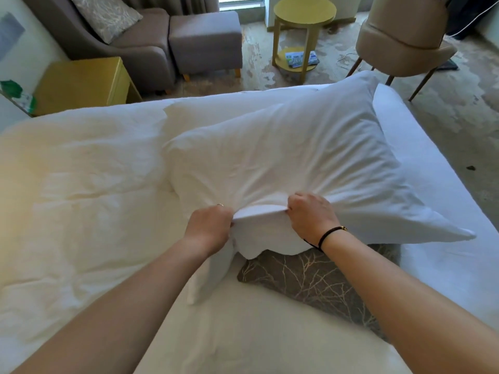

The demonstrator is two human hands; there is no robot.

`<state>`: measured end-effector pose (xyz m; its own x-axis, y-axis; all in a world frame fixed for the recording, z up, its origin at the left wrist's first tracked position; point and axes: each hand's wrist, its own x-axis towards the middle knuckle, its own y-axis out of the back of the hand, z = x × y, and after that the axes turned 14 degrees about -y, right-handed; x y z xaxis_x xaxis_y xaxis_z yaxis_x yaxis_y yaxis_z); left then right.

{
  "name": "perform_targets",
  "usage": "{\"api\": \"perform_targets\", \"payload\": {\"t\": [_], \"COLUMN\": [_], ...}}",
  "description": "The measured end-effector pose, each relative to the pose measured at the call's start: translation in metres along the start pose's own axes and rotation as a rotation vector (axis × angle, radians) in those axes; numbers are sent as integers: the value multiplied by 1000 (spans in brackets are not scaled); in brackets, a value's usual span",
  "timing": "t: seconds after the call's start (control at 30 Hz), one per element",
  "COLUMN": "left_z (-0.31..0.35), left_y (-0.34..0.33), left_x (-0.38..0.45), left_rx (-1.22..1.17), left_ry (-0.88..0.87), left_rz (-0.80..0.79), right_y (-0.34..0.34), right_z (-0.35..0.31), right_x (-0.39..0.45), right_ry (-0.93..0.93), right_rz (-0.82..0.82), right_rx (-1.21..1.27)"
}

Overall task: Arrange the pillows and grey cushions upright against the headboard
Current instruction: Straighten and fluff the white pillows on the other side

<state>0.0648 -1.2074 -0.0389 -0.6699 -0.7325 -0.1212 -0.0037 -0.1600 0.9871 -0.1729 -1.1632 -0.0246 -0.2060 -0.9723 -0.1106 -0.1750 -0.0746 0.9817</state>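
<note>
A large white pillow (297, 157) lies across the middle of the bed (81, 198), its near edge raised. My left hand (209, 229) and my right hand (310, 217) both grip that near edge, a hand's width apart. Under the pillow's near side lies a grey cushion (310, 282) with a pale branch pattern, partly covered by the pillow and my right forearm. A second white pillow (210, 273) pokes out below my left wrist, mostly hidden. No headboard is in view.
Beyond the bed stand a yellow bedside cabinet (81, 82), a grey armchair (108, 44) holding another patterned cushion (105, 14), a grey footstool (205, 41), a round yellow side table (302, 12) and a beige chair (405, 36).
</note>
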Motion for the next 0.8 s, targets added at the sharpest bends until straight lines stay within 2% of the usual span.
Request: {"api": "perform_targets", "payload": {"t": [0.17, 0.43, 0.53, 0.63, 0.73, 0.8], "left_z": [-47, -128, -142, -133, -108, -88], "left_y": [45, 95, 83, 49, 3, -23], "left_x": [-70, -205, -242, -278, -316, -335], "left_rx": [21, 69, 19, -65, -101, -68], "left_ry": [18, 98, 212, 298, 263, 190], "left_rz": [64, 165, 158, 98, 10, 14], "right_y": [29, 54, 43, 11, -20, -32], "right_z": [-74, -202, -244, -274, -277, -273], "right_x": [-46, -104, -104, -103, -104, -101], "right_ry": [71, 28, -13, -72, -160, -165], "right_rz": [-1, -43, -90, -177, -206, -182], "right_rx": [81, 331, 342, 215, 177, 170]}}
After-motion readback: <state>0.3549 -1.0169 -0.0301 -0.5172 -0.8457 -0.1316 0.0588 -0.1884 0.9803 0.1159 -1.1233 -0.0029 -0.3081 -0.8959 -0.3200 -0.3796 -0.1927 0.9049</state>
